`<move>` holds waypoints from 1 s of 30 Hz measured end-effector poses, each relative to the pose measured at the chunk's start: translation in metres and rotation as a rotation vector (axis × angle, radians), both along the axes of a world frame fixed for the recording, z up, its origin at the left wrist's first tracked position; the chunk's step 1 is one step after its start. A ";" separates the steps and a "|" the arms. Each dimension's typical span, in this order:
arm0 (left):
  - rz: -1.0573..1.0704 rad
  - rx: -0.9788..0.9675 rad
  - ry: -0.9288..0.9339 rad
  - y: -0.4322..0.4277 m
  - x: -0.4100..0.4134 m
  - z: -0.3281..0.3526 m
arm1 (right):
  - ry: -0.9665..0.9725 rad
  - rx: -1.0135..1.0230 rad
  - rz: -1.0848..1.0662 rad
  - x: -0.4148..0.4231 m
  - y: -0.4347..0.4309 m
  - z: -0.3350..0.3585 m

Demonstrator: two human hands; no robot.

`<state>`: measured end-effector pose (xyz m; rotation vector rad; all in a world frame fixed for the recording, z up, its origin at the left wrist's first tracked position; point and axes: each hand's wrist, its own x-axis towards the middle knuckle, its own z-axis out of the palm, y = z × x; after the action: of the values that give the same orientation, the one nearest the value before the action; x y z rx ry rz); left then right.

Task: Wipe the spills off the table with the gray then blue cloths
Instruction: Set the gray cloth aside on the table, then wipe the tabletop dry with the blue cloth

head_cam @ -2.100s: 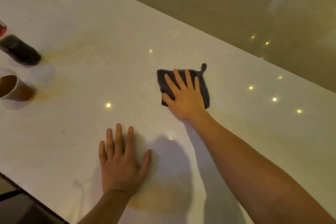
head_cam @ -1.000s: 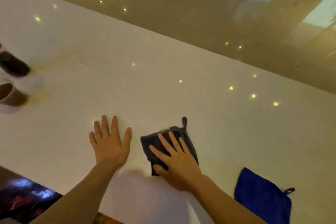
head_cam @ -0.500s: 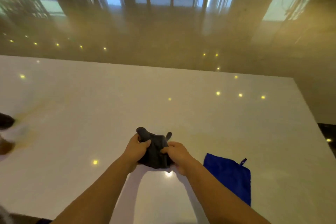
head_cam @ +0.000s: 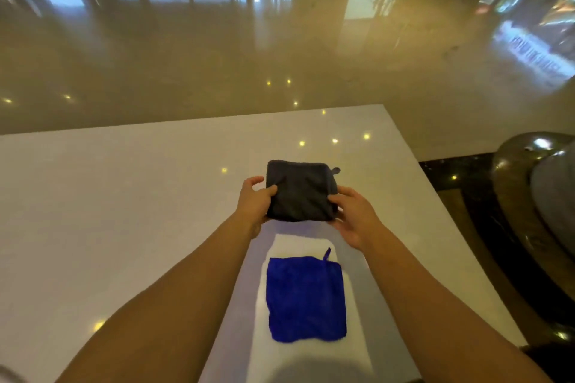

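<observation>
Above the bench (head_cam: pixel 124 211), I am holding the folded gray cloth (head_cam: pixel 300 191): left hand (head_cam: pixel 253 204) and right hand (head_cam: pixel 353 216) clamping opposite edges. Blue cloth (head_cam: pixel 306 297) is lying flat nearer me, between my forearms.

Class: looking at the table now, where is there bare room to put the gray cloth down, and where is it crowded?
Bare: the wide stretch of table left of the left hand, and the strip beyond the gray cloth up to the far edge. Narrower: between the right hand and the right edge. Crowded: the near middle, where the blue cloth lies between the forearms.
</observation>
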<state>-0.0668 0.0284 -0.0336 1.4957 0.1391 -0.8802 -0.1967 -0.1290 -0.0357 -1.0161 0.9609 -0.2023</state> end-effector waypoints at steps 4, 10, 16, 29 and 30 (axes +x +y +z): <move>-0.276 0.563 -0.160 0.033 -0.029 -0.034 | 0.533 -0.399 0.103 -0.039 0.001 -0.036; -0.697 0.778 -0.340 0.065 -0.101 -0.059 | 0.686 -0.475 0.467 -0.092 0.063 -0.065; -0.227 0.190 0.055 0.091 -0.112 -0.032 | 0.340 -0.204 0.311 -0.081 0.092 -0.041; 0.217 0.546 -0.377 0.246 -0.040 -0.015 | 0.298 -0.683 0.575 0.045 0.192 -0.008; 0.206 0.751 -0.446 0.263 -0.038 -0.027 | 0.271 -0.873 0.585 0.048 0.201 -0.015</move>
<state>-0.1046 0.2915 -0.0605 2.2909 0.3087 -0.3049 -0.1487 0.0719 -0.0504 -2.1260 0.7681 0.0222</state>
